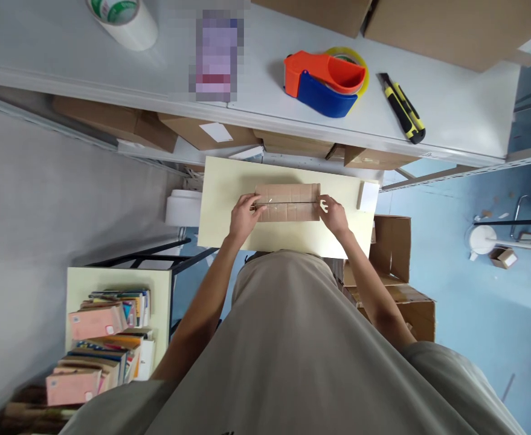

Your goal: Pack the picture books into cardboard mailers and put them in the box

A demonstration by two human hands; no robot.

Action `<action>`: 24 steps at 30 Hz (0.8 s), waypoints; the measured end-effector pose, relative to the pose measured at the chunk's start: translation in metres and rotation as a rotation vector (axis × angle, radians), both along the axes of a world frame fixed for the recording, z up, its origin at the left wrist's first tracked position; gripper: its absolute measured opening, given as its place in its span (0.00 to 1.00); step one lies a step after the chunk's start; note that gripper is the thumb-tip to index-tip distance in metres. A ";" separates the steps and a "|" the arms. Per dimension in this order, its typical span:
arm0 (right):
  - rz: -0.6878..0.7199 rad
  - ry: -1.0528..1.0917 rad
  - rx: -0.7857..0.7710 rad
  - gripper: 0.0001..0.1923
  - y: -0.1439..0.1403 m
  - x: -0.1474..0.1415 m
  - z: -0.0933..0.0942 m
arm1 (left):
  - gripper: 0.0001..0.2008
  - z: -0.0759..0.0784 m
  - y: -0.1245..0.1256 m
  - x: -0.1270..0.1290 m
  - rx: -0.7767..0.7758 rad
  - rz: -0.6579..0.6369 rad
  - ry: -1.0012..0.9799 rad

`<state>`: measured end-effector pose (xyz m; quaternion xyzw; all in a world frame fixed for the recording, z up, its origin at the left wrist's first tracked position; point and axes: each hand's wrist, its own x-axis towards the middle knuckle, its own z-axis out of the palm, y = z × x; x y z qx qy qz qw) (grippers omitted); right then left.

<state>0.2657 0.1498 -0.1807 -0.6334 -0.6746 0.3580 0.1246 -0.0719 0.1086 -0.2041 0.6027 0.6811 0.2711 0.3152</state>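
A small brown cardboard box (287,211) sits on the pale yellow tabletop (292,237), its two top flaps meeting at a dark seam along the middle. Bits of shiny tape or torn paper show near the seam's left part. My left hand (244,216) grips the box's left end, thumb on the near flap and fingers on the far one. At the right end, my right hand (334,214) has its curled fingers on the box's edge, with a gap between thumb and forefinger. The undersides of the fingers are hidden.
On the shelf (260,84) above lie an orange and blue tape dispenser (324,81), a yellow-black box cutter (402,109) and a white tape roll (127,24). Stacked books (97,320) stand on a side table at left. Open cartons (389,248) are at right.
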 end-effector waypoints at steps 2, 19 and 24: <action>-0.075 0.043 -0.042 0.14 -0.005 -0.006 -0.002 | 0.15 -0.004 0.000 0.002 -0.001 0.045 -0.056; -0.148 -0.013 -0.122 0.16 -0.031 -0.022 0.008 | 0.13 0.005 0.000 -0.002 -0.073 0.139 -0.061; -0.101 -0.052 -0.122 0.18 -0.028 -0.022 0.014 | 0.13 0.012 0.008 -0.007 -0.159 0.076 -0.022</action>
